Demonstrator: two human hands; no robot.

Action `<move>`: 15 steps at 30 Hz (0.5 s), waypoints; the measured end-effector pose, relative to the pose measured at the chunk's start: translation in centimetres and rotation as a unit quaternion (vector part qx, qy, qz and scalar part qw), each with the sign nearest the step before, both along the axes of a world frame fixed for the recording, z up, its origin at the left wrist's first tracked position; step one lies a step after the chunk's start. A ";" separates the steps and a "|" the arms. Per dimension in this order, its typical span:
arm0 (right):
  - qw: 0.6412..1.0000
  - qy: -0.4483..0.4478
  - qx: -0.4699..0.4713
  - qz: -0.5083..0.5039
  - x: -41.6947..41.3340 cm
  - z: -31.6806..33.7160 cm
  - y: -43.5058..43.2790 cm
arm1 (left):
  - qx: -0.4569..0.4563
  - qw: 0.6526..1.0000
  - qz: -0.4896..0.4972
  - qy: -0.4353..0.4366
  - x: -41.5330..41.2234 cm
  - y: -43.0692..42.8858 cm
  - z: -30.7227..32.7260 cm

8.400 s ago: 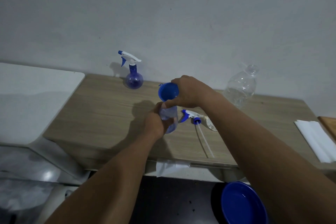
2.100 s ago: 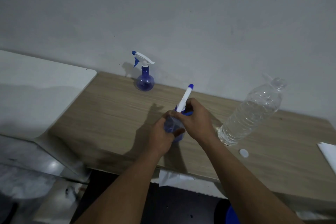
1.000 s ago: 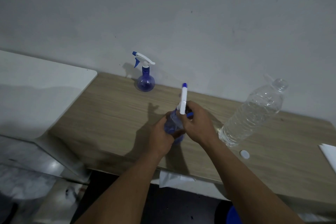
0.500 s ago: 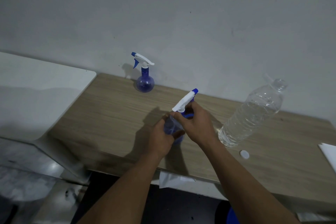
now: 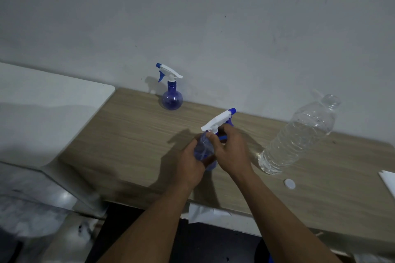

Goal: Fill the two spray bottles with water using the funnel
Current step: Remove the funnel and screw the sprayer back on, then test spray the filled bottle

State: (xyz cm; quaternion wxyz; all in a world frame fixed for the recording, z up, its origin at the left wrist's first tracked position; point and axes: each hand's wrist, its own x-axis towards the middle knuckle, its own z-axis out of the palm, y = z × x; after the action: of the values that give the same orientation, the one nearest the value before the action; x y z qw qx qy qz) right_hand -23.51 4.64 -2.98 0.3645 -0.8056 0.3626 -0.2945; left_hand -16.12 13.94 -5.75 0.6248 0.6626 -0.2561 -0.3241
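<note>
- Fingers of the left hand (image 5: 190,164) curl round the clear blue body of the near spray bottle (image 5: 203,149), holding it upright on the wooden table (image 5: 136,132), close to the front edge.
- Thumb and fingers of the right hand (image 5: 232,151) pinch the bottle's neck just under its white trigger head (image 5: 217,121), which sits on top with the blue nozzle pointing up and to the right.
- Both forearms reach in from the bottom of the view and meet at this bottle.
- A second spray bottle (image 5: 172,97), round-bodied with its trigger head fitted, stands upright at the back of the table against the wall (image 5: 213,28), well apart from the hands.
- A clear plastic water bottle (image 5: 299,134), open at the top and partly filled, stands to the right of the hands.
- Its white cap (image 5: 289,183) lies flat on the table near the bottle's base.
- A white counter (image 5: 42,113) adjoins the table on the left.
</note>
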 end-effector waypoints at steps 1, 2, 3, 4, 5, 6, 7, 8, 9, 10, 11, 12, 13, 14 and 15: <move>1.000 -0.005 0.002 -0.005 0.1 -0.1 0.1 | -0.004 1.000 0.004 -0.003 0.0 0.0 -0.1; 1.000 -0.008 0.005 -0.008 0.1 -0.1 0.1 | -0.003 1.000 0.006 -0.010 0.0 -0.1 -0.2; 1.000 -0.011 0.008 -0.010 0.1 -0.3 0.1 | -0.002 1.000 0.004 -0.014 0.0 -0.1 -0.2; 1.000 -0.011 0.012 -0.012 0.0 -0.4 0.1 | 0.001 1.000 0.000 -0.017 0.1 -0.1 -0.3; 1.000 -0.013 0.015 -0.010 0.0 -0.4 0.1 | 0.006 1.000 -0.005 -0.025 0.2 -0.1 -0.4; 1.000 -0.014 0.016 -0.009 -0.1 -0.4 0.1 | 0.010 0.999 -0.015 -0.037 0.3 0.0 -0.4; 1.000 -0.014 0.014 -0.006 0.0 -0.3 0.1 | 0.015 0.999 -0.021 -0.047 0.5 0.1 -0.3; 1.000 -0.012 0.011 -0.006 0.1 -0.3 0.0 | 0.022 0.998 -0.027 -0.060 0.7 0.2 -0.5; 1.000 -0.010 0.010 -0.007 0.3 -0.2 0.1 | 0.029 0.996 -0.031 -0.079 0.9 0.2 -0.6; 1.000 -0.007 0.011 -0.010 0.5 -0.1 0.2 | 0.033 0.995 -0.030 -0.092 0.9 0.1 -0.6; 1.000 -0.003 0.009 -0.016 0.6 0.0 0.4 | 0.034 0.995 -0.018 -0.095 0.9 0.0 -0.6; 1.000 -0.001 0.005 -0.025 0.7 0.0 0.6 | 0.027 0.995 -0.001 -0.098 0.7 -0.1 -0.8; 0.999 -0.004 0.001 -0.035 0.7 -0.1 0.7 | 0.018 0.995 0.017 -0.099 0.4 -0.2 -0.9; 0.999 -0.012 0.001 -0.041 0.7 -0.2 0.8 | 0.015 0.994 0.036 -0.098 0.2 -0.3 -0.9; 0.999 -0.020 0.007 -0.045 0.7 -0.3 1.0 | 0.009 0.995 0.051 -0.087 0.0 -0.3 -0.7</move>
State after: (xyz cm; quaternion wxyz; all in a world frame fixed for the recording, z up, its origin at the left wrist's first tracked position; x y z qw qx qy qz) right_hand -22.79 5.62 -3.26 0.3634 -0.7797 0.3930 -0.3248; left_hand -16.12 13.68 -6.49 0.6098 0.7060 -0.2727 -0.2354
